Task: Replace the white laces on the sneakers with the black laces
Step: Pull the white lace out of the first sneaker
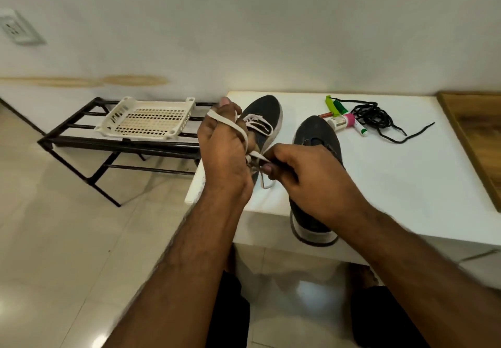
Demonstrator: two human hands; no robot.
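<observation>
Two dark grey sneakers stand on a white table (pixel 393 179), toes pointing away from me. The left sneaker (pixel 267 109) still carries a white lace in its upper eyelets. The right sneaker (pixel 315 133) shows no lace. My left hand (pixel 223 144) is raised above the left sneaker with a loose white lace (pixel 235 126) wound around its fingers. My right hand (pixel 301 174) pinches the same lace between thumb and fingers right beside the left hand. A tangle of black laces (pixel 375 115) lies at the back of the table.
Markers and small bottles (pixel 343 118) lie beside the black laces. A wooden board (pixel 477 130) borders the table on the right. To the left stands a black metal rack (pixel 113 144) holding a cream plastic tray (pixel 149 119). My knees show under the table edge.
</observation>
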